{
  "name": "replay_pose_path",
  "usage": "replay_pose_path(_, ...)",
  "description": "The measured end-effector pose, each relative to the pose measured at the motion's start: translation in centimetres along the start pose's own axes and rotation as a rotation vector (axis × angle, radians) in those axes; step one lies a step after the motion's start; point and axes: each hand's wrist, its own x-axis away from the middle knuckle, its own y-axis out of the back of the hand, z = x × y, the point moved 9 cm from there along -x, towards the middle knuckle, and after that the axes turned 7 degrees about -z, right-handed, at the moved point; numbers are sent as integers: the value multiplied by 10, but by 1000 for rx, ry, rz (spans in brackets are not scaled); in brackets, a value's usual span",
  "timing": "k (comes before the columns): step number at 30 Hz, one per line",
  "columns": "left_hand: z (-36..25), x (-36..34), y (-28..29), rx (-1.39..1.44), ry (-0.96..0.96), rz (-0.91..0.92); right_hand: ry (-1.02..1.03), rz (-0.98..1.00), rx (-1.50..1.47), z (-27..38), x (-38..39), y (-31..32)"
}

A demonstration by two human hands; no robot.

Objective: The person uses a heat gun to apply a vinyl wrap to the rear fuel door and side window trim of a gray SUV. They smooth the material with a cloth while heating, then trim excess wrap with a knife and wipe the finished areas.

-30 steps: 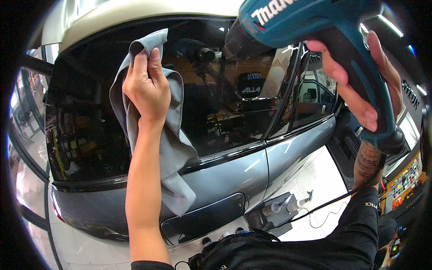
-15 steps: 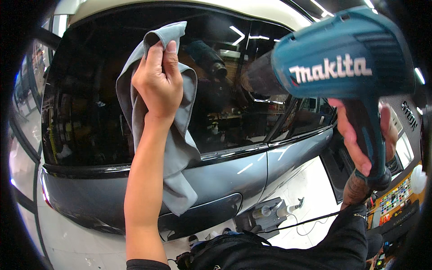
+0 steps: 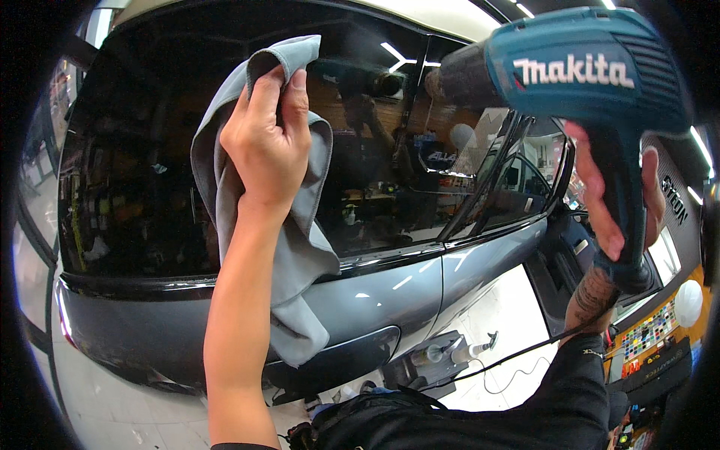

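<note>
A grey car (image 3: pixel 390 292) fills the view, its dark tinted window (image 3: pixel 150 150) uppermost. The right hand (image 3: pixel 615 202) has its fingers clenched around a teal heat gun (image 3: pixel 577 82) aimed at the glass. The left hand (image 3: pixel 266 142) pinches a grey cloth (image 3: pixel 300 277) flat against the window's middle. Even heat and firm, smooth cloth strokes would likely serve best.

Two hands are shown: the left hand (image 3: pixel 266 142) and the right hand (image 3: pixel 615 202). One grey cloth (image 3: pixel 296 255) and one teal heat gun (image 3: pixel 577 82) are counted. One car (image 3: pixel 390 292) with one dark window (image 3: pixel 142 165) is seen.
</note>
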Motion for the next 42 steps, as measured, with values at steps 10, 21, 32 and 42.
replay_pose_path(10, -9, 1, -23, -136, 1, 222, 144, 17, -7, 27, -7, 38)
replay_pose_path(21, -73, 64, -125, -192, -201, 512, -39, 160, 3, 58, 155, 162)
replay_pose_path(32, -86, 49, -181, -751, -252, 517, 246, -102, -44, 49, 272, 260)
replay_pose_path(42, -83, 44, -190, -931, -266, 445, 146, -101, -3, 41, 289, 319)
